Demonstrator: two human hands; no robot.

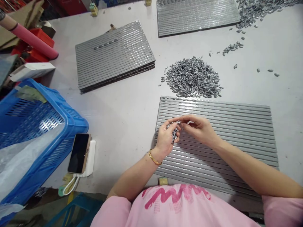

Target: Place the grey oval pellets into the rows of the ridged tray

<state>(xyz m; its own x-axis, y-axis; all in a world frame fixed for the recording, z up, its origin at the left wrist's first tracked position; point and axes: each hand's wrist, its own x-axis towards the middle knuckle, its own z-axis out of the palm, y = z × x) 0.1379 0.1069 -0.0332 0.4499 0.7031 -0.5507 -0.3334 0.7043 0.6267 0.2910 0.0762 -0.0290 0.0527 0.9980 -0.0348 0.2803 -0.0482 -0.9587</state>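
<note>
Over the left part of a ribbed grey board (227,132), my two hands meet at the fingertips. My left hand (165,135) is curled around a clutch of small grey spindle-shaped pieces (174,134), which show in its palm. My right hand (197,127) is closed in a pinch beside the left fingers, with what looks like one small grey piece at its fingertips, partly hidden. Several similar pieces lie in the groove along the board's far left edge. Just beyond the board is a heap of the same grey pieces (193,77).
A stack of ribbed boards (113,55) lies back left, with a short row of pieces on top. Another ribbed board (199,17) and a second heap (258,11) are at the far side. On the left stand a blue crate (73,112) and a phone (79,153) with a white cable.
</note>
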